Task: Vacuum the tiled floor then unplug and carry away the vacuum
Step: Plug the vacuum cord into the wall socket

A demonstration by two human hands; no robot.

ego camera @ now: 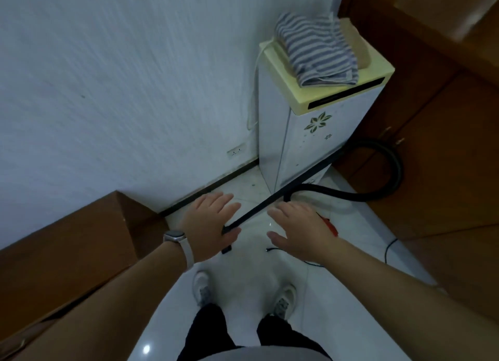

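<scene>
The vacuum's black tube [272,198] slants across the tiled floor [243,293] near its far edge, its lower end just under the left hand [213,220] and its upper end against the front of a tall white cabinet [272,133]. A black hose [351,196] loops from the tube's middle toward the floor's right edge. Both hands hover palm down with fingers straight and spread, gripping nothing; whether the left thumb touches the tube cannot be told. A red part [330,225] shows just behind the right hand [299,228], mostly hidden. A thin black cord [388,250] lies near the right edge. A wall socket [237,152] sits low on the wall, left of the cabinet, and a striped cloth [316,52] lies on the cabinet's top. A cardboard box [67,242] stands at the floor's left edge, wooden doors [445,158] line the right. A watch [175,236] is on the left wrist, and 2 shoes [202,287] stand at the near edge
</scene>
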